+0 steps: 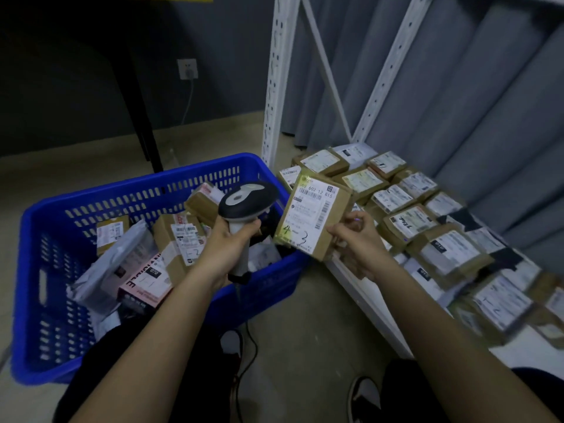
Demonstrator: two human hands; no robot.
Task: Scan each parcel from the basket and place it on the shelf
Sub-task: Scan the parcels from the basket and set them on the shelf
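Between a blue basket (45, 227) at nine o'clock and a low white shelf (363, 288) at three o'clock, two bare forearms reach forward from the bottom of the view. The left hand (225, 239) is wrapped around the handle of a barcode scanner (244, 203), whose head tilts toward two o'clock. The right hand (354, 233) pinches the lower right corner of a brown cardboard parcel (311, 215), holding it tilted in the air just beside the scanner, its white label facing up. More parcels lie jumbled in the basket; many others sit in rows on the shelf.

This looks like the scanning step for the held parcel. Next, the scanner probably needs aiming squarely at the label's barcode, then the parcel wants a free spot on the shelf.
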